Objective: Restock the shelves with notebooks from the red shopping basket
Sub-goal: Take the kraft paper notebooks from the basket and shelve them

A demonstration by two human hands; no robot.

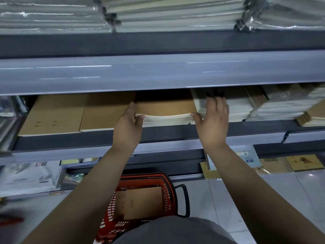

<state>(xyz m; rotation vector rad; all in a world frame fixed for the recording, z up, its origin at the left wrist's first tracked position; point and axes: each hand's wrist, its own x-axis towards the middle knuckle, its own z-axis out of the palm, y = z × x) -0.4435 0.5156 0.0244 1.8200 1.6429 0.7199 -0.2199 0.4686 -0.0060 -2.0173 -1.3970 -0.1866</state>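
A stack of brown-covered notebooks [165, 107] lies on the middle shelf [70, 140], its white page edges facing me. My left hand [127, 128] presses flat against the stack's left side, thumb on the front edge. My right hand [212, 120] rests at the stack's right side with straight fingers reaching between it and a neighbouring white stack [237, 108], thumb touching the front corner. Below, on the floor, the red shopping basket [168, 189] holds more brown notebooks [140, 201].
Two more brown notebook stacks [58, 113] fill the shelf to the left. Wrapped paper packs [281, 104] sit to the right. A grey shelf lip [158, 71] overhangs just above my hands. Lower shelves hold packaged goods [29, 176] and yellow-brown books [304, 162].
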